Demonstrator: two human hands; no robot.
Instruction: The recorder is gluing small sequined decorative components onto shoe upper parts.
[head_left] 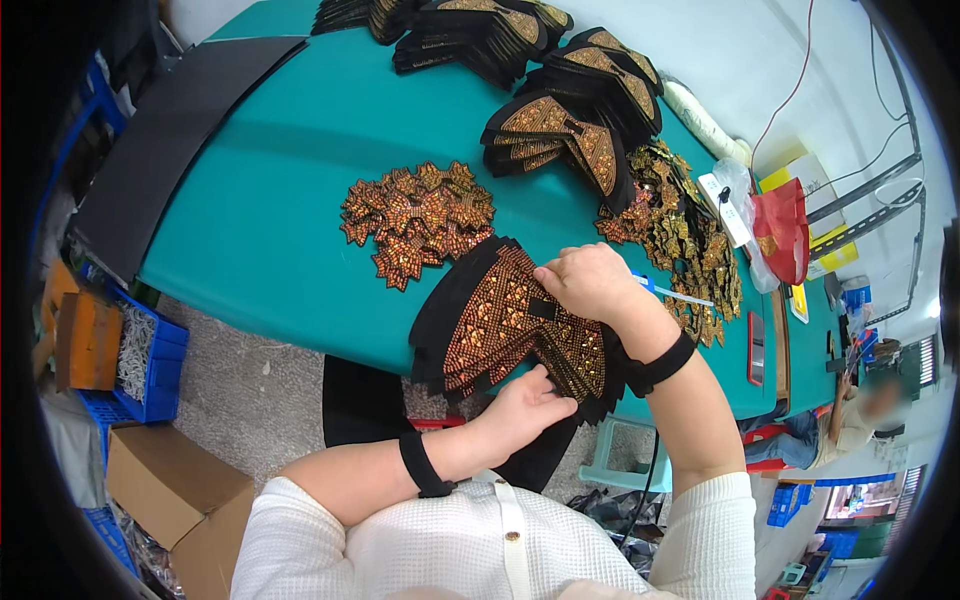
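A stack of black bow-shaped pieces studded with copper and gold rhinestones (492, 318) lies fanned at the table's near edge, partly overhanging it. My right hand (590, 282) grips its upper edge near the narrow middle, with the fingers curled and the thumb side on the stones. From below, my left hand (522, 412) holds the lower edge near the middle notch; some fingertips are hidden by the stack. Just beyond lies a pile of smaller, jagged-edged copper rhinestone bows (418, 215). To the right spreads a heap of gold-green jagged bows (685, 240).
Stacks of black-and-gold bow pieces (565, 135) stand along the far side of the green table (270, 190). Black sheets (180, 150) cover its left end. A red phone-like object (755, 348) lies right. Blue crates (160, 360), a carton (180, 490) and a stool (625, 460) stand below.
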